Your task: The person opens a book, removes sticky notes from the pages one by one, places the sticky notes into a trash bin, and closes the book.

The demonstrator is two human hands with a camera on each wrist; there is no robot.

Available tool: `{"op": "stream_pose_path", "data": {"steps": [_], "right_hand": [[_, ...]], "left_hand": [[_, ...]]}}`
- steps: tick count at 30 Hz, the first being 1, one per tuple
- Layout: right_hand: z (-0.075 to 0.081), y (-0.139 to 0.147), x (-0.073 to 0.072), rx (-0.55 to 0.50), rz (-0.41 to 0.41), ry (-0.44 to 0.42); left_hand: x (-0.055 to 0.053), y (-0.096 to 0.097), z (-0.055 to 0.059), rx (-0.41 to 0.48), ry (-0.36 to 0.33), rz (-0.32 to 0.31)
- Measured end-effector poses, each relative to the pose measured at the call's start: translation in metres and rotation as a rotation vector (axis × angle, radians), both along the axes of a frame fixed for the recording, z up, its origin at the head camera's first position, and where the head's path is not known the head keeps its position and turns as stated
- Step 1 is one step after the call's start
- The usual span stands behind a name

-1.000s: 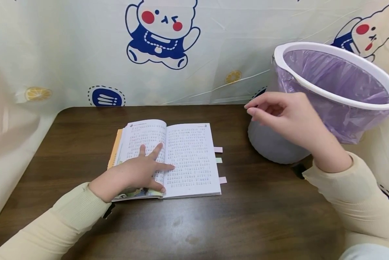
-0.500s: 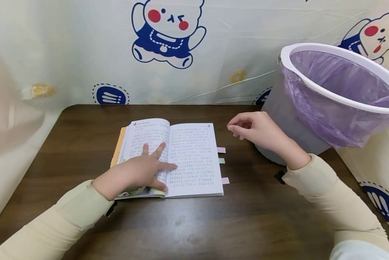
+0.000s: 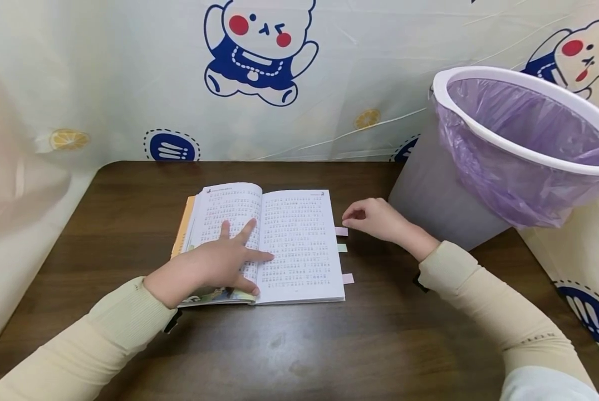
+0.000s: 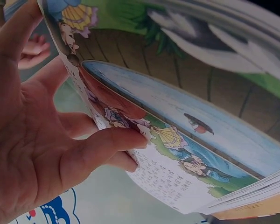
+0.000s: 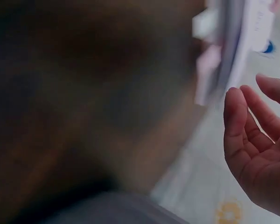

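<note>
An open book (image 3: 296,250) lies on the table, its printed pages facing up. My left hand (image 3: 221,264) rests spread across the left page and the fold. In the left wrist view, the left fingers and thumb lie over an illustrated page (image 4: 177,112). From the right edge stick out an upper pink tab (image 3: 342,231), a green tab (image 3: 342,248) and a lower pink tab (image 3: 348,278). Beside the upper pink tab is my right hand (image 3: 379,220), fingers bent, thumb apart from them in the right wrist view. Nothing shows between those fingers.
A grey bin (image 3: 430,206) with a white rim and purple liner (image 3: 510,167) stands right of the book, close behind my right arm. The dark wooden table (image 3: 289,351) ends at a patterned curtain (image 3: 369,67) behind.
My right hand has moved left and down, from in front of the bin to the book's upper pink tab. The left hand stays on the book. The view has shifted slightly.
</note>
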State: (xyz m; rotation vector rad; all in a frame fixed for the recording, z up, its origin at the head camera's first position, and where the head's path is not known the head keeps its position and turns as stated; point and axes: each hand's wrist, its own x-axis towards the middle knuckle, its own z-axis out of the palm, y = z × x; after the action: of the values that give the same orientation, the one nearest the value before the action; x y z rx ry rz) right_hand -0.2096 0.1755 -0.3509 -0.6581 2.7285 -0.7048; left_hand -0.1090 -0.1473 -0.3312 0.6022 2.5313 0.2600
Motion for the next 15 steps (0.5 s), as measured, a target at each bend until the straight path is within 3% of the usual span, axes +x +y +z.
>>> {"op": "stream_pose_path", "data": {"steps": [5, 15], "right_hand": [[-0.022, -0.003, -0.004, 0.077, 0.03, -0.03], [-0.031, -0.01, -0.007, 0.071, 0.04, -0.049]], "left_hand": [[0.0, 0.0, -0.001, 0.003, -0.003, -0.001], [0.0, 0.0, -0.001, 0.002, -0.005, 0.004]]}}
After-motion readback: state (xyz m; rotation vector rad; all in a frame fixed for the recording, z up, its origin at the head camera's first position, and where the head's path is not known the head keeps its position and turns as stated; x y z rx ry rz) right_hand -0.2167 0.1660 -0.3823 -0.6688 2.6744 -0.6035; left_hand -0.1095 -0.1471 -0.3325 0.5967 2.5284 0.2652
